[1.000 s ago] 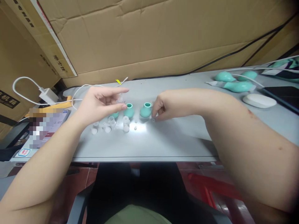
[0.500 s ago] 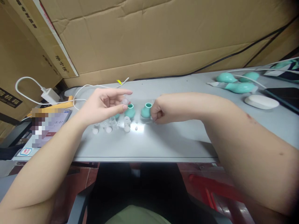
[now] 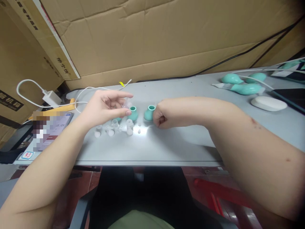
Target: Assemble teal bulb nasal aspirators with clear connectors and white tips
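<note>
My left hand point(image 3: 105, 105) holds a small clear plastic piece point(image 3: 128, 103) near its curled fingers, with index finger and thumb stretched out. Just right of the thumb tip stands a teal squeeze bulb point(image 3: 132, 114), its open neck upward. A second teal bulb point(image 3: 149, 113) stands beside it, also neck up. My right hand point(image 3: 164, 114) is closed into a fist against that bulb's right side; whatever lies inside the fingers is hidden. Part of another teal bulb point(image 3: 117, 119) shows beneath my left hand. In front are several clear plastic fittings with white round caps point(image 3: 111, 132) and tiny pieces point(image 3: 139, 131).
More teal bulbs point(image 3: 247, 89) lie at the back right, near a white oval case point(image 3: 269, 103) and a dark device point(image 3: 290, 98). At left are a phone point(image 3: 59, 127), a white charger point(image 3: 51, 98) and a cable. Cardboard point(image 3: 152, 38) walls the grey table's point(image 3: 152, 149) back.
The clear plastic piece has shifted and tilted slightly in my left hand. My right fist has turned a little and stays beside the bulb. The loose parts have not moved.
</note>
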`<state>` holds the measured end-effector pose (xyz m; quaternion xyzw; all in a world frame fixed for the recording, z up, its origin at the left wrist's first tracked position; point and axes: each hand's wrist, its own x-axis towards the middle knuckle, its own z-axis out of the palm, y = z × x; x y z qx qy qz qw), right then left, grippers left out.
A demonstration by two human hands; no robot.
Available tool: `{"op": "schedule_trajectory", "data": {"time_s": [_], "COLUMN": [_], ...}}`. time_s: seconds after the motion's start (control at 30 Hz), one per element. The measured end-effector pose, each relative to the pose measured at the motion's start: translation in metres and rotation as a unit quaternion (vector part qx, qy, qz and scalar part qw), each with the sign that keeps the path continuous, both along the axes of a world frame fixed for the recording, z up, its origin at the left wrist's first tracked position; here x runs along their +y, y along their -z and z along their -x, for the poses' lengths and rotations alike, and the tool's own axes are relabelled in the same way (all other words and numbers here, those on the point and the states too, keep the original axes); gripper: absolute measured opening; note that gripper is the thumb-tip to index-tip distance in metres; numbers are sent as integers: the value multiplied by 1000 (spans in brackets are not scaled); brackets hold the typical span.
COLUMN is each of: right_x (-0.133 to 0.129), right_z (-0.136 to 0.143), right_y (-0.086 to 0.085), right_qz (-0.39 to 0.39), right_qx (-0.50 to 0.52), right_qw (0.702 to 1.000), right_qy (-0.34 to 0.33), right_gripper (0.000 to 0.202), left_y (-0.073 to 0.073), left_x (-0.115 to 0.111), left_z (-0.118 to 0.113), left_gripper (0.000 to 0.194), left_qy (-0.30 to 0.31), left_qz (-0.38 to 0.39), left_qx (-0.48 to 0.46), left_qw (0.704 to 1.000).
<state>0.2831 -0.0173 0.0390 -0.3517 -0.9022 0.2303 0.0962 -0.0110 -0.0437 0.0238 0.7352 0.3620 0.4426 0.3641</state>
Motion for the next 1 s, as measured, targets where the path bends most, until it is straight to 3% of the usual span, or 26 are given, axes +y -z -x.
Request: {"op": "schedule_trajectory", "data": {"time_s": [0.3,0.43,0.53,0.7,0.87,1.0], "right_x": [-12,-13,-13,-5,1,0], "right_z": [3,4,10,25,32,31], "right_y": [-24,-31,-24,2,14,13], "right_qz": [95,132,160,99,20,-45], "right_qx": [-117,24,167,381,406,382], "right_qw": [988,990,972,918,910,921], "right_qy": [-30,-45,-35,-46,-79,-60], "right_gripper": [13,8,15,24,7,6], "left_y": [-1,-3,-2,5,10,10], "left_x": [-1,-4,-4,-2,0,0], "left_z": [-1,-3,-5,-8,-9,-10], "left_gripper": [47,48,50,53,49,45], "left_qy": [-2,-22,-36,-33,-25,-23], "left_qz": [11,17,8,-12,-47,-66], "left_qx": [2,6,17,35,35,29], "left_qw": [1000,1000,999,999,998,997]}}
